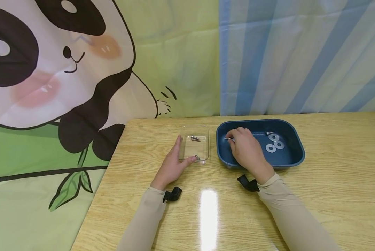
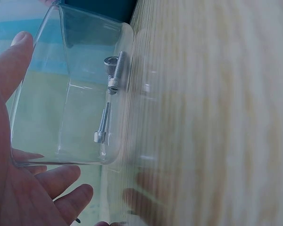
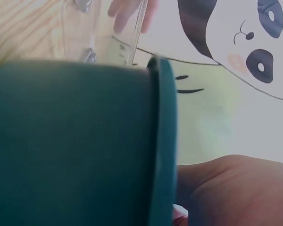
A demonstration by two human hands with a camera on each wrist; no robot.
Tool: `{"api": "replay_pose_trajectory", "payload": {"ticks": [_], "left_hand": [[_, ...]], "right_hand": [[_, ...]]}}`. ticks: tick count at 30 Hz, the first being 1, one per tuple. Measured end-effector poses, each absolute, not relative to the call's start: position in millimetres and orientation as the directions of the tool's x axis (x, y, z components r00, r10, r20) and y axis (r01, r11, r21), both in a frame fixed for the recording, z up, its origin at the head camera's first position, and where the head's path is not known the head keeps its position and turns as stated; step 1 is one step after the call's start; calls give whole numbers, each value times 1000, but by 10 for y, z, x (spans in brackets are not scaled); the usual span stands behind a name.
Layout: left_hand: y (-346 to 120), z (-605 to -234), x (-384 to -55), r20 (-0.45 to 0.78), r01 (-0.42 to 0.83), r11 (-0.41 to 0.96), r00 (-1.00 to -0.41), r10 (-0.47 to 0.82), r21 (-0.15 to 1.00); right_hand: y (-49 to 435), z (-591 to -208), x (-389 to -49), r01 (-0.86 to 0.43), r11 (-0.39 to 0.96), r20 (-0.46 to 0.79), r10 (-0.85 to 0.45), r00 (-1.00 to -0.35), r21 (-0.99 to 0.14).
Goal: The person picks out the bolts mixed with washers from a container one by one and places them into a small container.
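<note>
A clear plastic box (image 1: 203,129) stands on the table, with several metal socket-head screws (image 2: 102,125) lying inside. My left hand (image 1: 171,164) rests against its near left corner, index finger along the left wall and thumb along the near wall. To the right, my right hand (image 1: 247,148) reaches into a dark blue basin (image 1: 289,158) and pinches a small metal screw (image 1: 227,138) by the basin's left side. In the right wrist view the basin's wall (image 3: 75,141) hides most of that hand's fingers.
Flat metal washers (image 1: 271,148) and another screw (image 1: 270,133) lie in the basin's right part. The wooden table (image 1: 337,157) ends at the back against a printed curtain (image 1: 181,69) with a panda. Small black wrist cameras (image 1: 173,194) sit on both wrists.
</note>
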State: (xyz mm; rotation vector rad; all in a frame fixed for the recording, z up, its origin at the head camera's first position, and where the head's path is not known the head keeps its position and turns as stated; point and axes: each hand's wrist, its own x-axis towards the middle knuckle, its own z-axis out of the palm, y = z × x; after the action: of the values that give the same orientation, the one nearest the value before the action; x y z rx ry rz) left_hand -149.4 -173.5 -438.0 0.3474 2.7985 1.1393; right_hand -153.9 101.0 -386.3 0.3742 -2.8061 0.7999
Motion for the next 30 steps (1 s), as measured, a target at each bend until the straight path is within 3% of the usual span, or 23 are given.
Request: {"api": "replay_pose_trajectory", "payload": {"ticks": [30], "left_hand": [[-1723,-4364,-1496,-10,163,698,-972,236,697]], "right_hand": [[559,-3907,-1508,-392,776,283,-282,-916,-494]]}}
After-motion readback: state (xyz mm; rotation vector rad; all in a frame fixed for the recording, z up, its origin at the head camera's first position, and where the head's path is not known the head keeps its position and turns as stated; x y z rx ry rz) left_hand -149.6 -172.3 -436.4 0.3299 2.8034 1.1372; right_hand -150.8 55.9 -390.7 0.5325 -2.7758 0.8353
